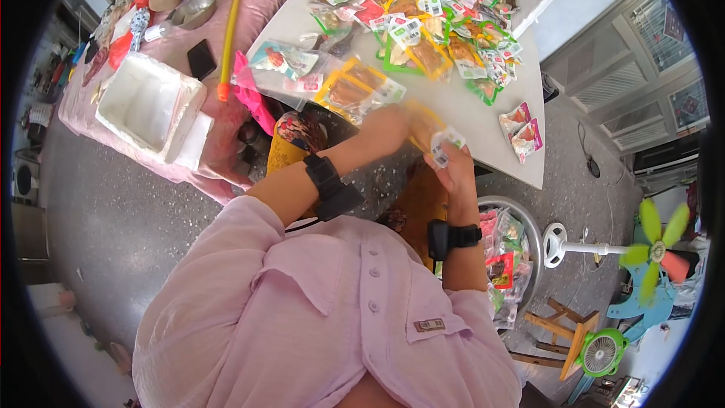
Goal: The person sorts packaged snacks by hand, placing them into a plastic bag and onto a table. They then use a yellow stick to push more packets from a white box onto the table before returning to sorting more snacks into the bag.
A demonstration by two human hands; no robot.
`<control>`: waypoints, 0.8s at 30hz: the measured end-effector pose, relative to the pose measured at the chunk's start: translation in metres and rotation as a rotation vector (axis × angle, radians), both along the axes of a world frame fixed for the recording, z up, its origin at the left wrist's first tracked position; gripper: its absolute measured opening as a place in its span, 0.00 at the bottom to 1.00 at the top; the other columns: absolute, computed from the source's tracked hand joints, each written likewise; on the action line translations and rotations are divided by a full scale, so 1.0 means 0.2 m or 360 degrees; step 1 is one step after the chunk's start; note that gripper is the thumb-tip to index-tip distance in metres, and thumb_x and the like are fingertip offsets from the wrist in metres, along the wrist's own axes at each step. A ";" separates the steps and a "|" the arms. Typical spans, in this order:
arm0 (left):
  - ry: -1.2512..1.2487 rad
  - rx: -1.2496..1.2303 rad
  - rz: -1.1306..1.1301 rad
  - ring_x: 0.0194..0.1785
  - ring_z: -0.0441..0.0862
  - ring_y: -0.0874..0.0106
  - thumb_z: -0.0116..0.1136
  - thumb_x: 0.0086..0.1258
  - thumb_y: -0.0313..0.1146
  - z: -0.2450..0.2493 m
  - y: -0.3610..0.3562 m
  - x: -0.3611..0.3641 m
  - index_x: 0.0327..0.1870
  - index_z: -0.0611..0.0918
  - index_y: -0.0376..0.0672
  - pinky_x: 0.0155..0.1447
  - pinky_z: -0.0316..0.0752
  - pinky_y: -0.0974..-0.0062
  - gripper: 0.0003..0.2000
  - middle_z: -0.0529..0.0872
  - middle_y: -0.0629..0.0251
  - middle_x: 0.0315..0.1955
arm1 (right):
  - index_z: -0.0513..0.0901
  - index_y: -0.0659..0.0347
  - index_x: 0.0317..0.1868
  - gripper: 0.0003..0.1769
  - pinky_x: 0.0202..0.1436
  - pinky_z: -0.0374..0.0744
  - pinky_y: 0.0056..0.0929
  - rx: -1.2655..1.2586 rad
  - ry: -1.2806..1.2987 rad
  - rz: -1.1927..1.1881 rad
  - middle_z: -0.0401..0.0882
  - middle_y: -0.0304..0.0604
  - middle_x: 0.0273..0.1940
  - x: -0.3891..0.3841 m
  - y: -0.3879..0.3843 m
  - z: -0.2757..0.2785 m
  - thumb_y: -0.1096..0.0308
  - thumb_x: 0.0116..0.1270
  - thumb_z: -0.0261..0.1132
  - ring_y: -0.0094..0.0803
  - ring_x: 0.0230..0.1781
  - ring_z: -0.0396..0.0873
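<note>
My right hand (456,168) is closed on the end of a clear food packet (424,125) with a yellow border and a white label. My left hand (384,128) is curled at the other end of that packet, its fingers smeared by motion. Just beyond my left hand, another yellow-bordered packet (353,89) with brown contents lies at the near edge of the table (483,136). A larger clear bag (283,68) with a blue-and-white print overlaps its left side. Farther back is a heap of mixed packets (430,19), and two small pink packets (521,131) lie near the right corner.
A metal basin (535,257) full of packets stands beside my right forearm. On the pink-covered bed (170,38) are a white foam box (143,102), a phone (201,58) and a yellow tube (228,38). A fan (657,249) and a wooden stool (566,332) are at right.
</note>
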State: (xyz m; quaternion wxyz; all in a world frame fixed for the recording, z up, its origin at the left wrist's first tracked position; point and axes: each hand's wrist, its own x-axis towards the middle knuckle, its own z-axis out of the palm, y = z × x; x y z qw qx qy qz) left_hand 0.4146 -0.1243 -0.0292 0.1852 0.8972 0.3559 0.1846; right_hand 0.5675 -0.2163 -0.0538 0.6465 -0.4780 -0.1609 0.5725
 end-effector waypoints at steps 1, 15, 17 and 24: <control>-0.0034 -0.0003 -0.0007 0.33 0.74 0.56 0.45 0.54 0.34 0.01 -0.01 0.00 0.29 0.74 0.39 0.36 0.69 0.62 0.08 0.75 0.53 0.28 | 0.66 0.58 0.48 0.16 0.34 0.75 0.38 -0.0001 -0.0050 -0.0036 0.72 0.42 0.41 0.00 0.01 0.00 0.73 0.57 0.50 0.34 0.37 0.74; -0.0209 0.0032 0.0062 0.35 0.75 0.58 0.42 0.55 0.29 0.06 -0.05 -0.01 0.38 0.72 0.42 0.35 0.69 0.63 0.10 0.77 0.55 0.30 | 0.66 0.56 0.47 0.16 0.31 0.77 0.33 0.0036 0.0153 0.0068 0.72 0.41 0.40 -0.01 0.12 -0.04 0.73 0.56 0.52 0.34 0.35 0.74; -0.0220 0.0010 0.0081 0.35 0.75 0.58 0.42 0.55 0.29 0.10 -0.04 -0.02 0.38 0.72 0.42 0.34 0.70 0.63 0.10 0.76 0.55 0.30 | 0.66 0.56 0.47 0.16 0.30 0.77 0.33 0.0056 0.0226 0.0047 0.72 0.40 0.40 0.00 0.14 -0.08 0.73 0.56 0.52 0.33 0.35 0.74; -0.0120 0.0118 0.0019 0.34 0.75 0.57 0.43 0.54 0.29 0.04 -0.01 0.00 0.39 0.70 0.39 0.34 0.70 0.63 0.11 0.75 0.53 0.32 | 0.66 0.58 0.46 0.14 0.32 0.77 0.29 0.0066 0.0251 0.0245 0.71 0.40 0.40 -0.06 0.21 -0.05 0.73 0.57 0.52 0.31 0.36 0.73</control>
